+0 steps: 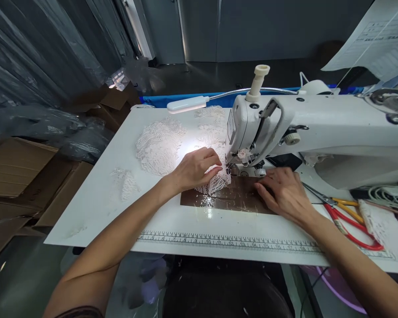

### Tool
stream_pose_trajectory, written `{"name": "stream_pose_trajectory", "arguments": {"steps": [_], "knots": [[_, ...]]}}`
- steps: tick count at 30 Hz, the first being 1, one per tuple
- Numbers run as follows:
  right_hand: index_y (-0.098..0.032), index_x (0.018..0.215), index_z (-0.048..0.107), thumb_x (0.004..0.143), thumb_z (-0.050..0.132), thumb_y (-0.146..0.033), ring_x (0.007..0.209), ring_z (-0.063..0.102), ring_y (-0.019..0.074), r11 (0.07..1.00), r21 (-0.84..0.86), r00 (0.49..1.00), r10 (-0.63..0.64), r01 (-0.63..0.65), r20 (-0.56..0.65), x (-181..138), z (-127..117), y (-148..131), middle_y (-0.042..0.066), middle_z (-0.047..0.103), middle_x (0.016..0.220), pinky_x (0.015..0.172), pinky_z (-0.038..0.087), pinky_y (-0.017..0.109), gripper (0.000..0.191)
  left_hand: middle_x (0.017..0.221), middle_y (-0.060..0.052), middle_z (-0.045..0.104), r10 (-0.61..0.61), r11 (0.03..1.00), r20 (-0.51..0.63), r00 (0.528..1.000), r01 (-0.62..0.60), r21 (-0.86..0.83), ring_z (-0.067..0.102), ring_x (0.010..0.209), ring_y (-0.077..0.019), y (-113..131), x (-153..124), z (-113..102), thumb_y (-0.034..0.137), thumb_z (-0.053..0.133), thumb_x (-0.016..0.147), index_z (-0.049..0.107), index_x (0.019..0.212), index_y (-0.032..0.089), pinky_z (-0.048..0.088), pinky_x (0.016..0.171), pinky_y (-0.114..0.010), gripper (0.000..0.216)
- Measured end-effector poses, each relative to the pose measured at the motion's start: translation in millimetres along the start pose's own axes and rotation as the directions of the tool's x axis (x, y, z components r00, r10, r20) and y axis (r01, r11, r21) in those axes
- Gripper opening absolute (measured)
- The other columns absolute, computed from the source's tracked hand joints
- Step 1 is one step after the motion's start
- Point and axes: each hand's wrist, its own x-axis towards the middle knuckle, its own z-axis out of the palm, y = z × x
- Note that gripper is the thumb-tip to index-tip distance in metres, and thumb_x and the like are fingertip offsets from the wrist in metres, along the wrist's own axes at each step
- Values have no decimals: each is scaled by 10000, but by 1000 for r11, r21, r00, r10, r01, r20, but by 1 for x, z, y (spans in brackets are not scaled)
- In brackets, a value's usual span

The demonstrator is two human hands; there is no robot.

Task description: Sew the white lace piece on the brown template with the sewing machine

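Note:
My left hand (200, 168) is closed at the fingertips on a piece of white lace (214, 184), just left of the needle area. The lace bunches below the hand and reaches toward the presser foot of a white sewing machine (248, 128). My right hand (281, 191) rests on the right end of a shiny brown plate (239, 198), thumb stretched out and fingers bent, with nothing visible in it. How the lace lies under the needle is hard to make out.
A lace pile (161, 145) and a small lace piece (124, 183) lie left on the white table (102, 221). Red-handled scissors (351, 227) lie at right. A lamp (188, 105) hangs above. A printed ruler (228, 242) runs along the front edge. Cardboard boxes (20, 168) stand left.

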Motion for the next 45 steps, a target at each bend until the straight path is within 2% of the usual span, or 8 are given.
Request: {"name": "stream_pose_trajectory", "arguments": {"steps": [4,10,18,31,35,39,42,45], "knots": [[-159,861,656,929,430,-309,922,526,277,981,182,998,68,-66,-5,18,5,-2,135,619,937,782,435,389,279,916,-96,639,61,997,96,994,-57,-43,610,848,-159,5,-1,15,157,455,941,641,932,90,525,685,-267,198],[-181,960,663,883,467,-281,798,604,231,857,422,951,219,-294,218,37,22,-25,80,641,854,733,485,357,234,939,-98,629,59,989,131,990,-40,-143,610,868,-171,8,-6,32,192,488,928,649,976,99,546,744,-303,192],[-254,1175,672,891,441,-223,796,598,188,871,479,985,34,-112,169,23,36,-28,114,545,1118,772,527,387,367,809,-60,633,-76,985,-49,996,68,-158,606,729,-128,3,1,31,169,484,901,661,854,112,533,655,-267,192],[-216,1089,714,884,415,-181,812,561,212,891,452,993,-10,-45,119,25,35,-33,109,604,973,778,493,387,364,676,-9,555,-190,981,180,965,194,-6,549,597,-133,-1,21,42,135,514,816,614,770,132,416,525,-247,110],[-220,1113,702,877,432,-169,839,577,208,866,494,993,21,-77,119,25,32,-30,97,603,953,767,495,373,363,725,-41,592,-160,986,74,984,157,48,553,596,-130,0,15,41,155,493,841,615,758,117,426,507,-246,152],[-248,1056,704,843,465,-145,873,604,190,802,575,987,140,-161,82,27,26,-21,60,619,1013,760,503,335,337,833,-68,662,-67,989,-37,997,62,-133,616,729,-144,14,-2,14,202,573,848,643,735,124,512,637,-275,154],[-217,977,703,823,482,-140,860,620,195,764,597,964,261,-243,59,29,25,-17,50,650,958,761,503,323,280,687,-11,653,163,926,204,965,-79,-370,612,670,-110,24,-15,-3,286,618,871,638,645,161,531,681,-256,260],[-214,998,689,827,481,-147,893,628,203,749,592,949,302,-297,93,30,27,-18,48,667,986,773,504,314,277,790,-50,673,122,950,209,970,-54,-306,627,730,-128,21,-18,-1,293,569,915,674,796,150,538,662,-256,213]]}}
